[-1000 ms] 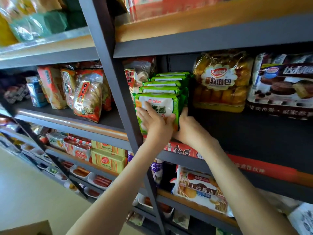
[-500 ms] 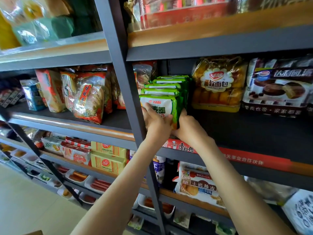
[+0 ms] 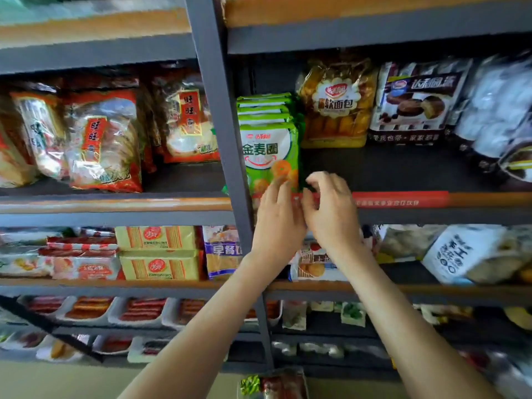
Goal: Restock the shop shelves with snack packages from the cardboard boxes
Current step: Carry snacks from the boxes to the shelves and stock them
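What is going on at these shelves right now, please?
A person is restocking a shop shelf. The left hand and right hand meet at the lower edge of the front green snack package, standing upright ahead of a row of matching packs. The left fingers are straight; the right's curl by its corner, but blur hides any pinch.

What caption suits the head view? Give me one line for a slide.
Left hand and right hand at the base of the front green snack package on the shelf.
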Demonstrator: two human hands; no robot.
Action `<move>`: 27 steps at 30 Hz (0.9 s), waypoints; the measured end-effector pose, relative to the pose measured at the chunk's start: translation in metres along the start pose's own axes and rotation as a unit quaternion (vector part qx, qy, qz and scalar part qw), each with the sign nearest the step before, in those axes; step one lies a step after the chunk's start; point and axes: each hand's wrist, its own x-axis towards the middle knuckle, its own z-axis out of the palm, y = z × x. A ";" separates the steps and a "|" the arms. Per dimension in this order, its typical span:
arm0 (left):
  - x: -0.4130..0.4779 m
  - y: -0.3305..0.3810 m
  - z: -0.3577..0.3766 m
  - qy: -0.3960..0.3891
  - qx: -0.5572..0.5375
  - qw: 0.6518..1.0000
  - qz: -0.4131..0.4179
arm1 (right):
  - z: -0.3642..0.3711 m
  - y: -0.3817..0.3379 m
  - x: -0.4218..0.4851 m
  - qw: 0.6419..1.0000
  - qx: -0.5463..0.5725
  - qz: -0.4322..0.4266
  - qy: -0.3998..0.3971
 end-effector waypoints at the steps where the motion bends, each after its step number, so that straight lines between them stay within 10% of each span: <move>1: -0.010 -0.002 0.000 -0.012 -0.020 1.000 0.008 | 0.000 -0.003 -0.014 1.000 0.012 0.000 0.017; 6: -0.068 -0.023 0.006 -0.084 -0.104 0.991 -0.026 | 0.014 -0.004 -0.081 0.991 0.074 0.095 -0.063; 14: -0.155 -0.119 -0.014 -0.231 -0.055 0.914 -0.330 | 0.086 -0.023 -0.156 0.904 0.094 0.204 -0.363; 21: -0.265 -0.201 -0.081 -0.049 -0.189 0.762 -0.618 | 0.171 -0.102 -0.214 0.814 0.127 0.140 -0.550; 27: -0.352 -0.254 -0.154 0.136 -0.217 0.656 -0.709 | 0.228 -0.220 -0.278 0.740 0.142 0.023 -0.657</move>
